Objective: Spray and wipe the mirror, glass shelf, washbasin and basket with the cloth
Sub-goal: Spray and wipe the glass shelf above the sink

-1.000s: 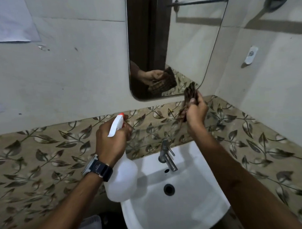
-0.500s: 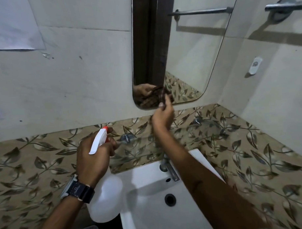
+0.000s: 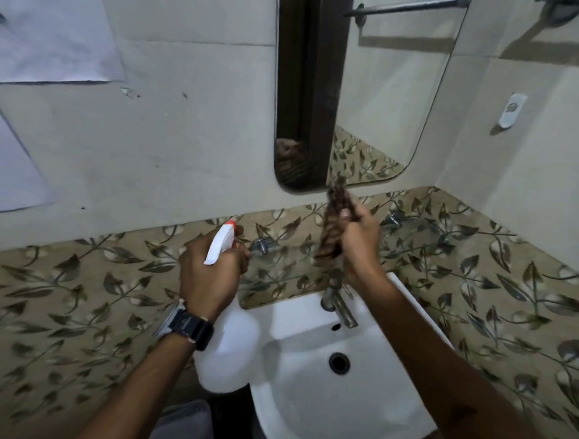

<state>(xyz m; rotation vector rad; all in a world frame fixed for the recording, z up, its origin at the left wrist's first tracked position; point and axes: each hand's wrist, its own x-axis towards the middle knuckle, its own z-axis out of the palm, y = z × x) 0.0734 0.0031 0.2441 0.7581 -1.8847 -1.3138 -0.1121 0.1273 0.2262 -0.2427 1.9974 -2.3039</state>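
Our left hand [image 3: 211,274] grips the spray bottle [image 3: 228,346], our right hand [image 3: 359,246] pinches the bunched cloth [image 3: 332,227] just below the mirror [image 3: 359,85]; glass shelf [image 3: 410,238], washbasin [image 3: 336,382] and basket seemingly remain.

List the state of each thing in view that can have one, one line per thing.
White plastic spray bottle: upright, gripped by left hand.
Brown patterned cloth: bunched, hanging from right hand, just below the mirror.
Rounded wall mirror: not being touched.
Chrome tap: off, no water running.
White ceramic washbasin: empty, drain open.
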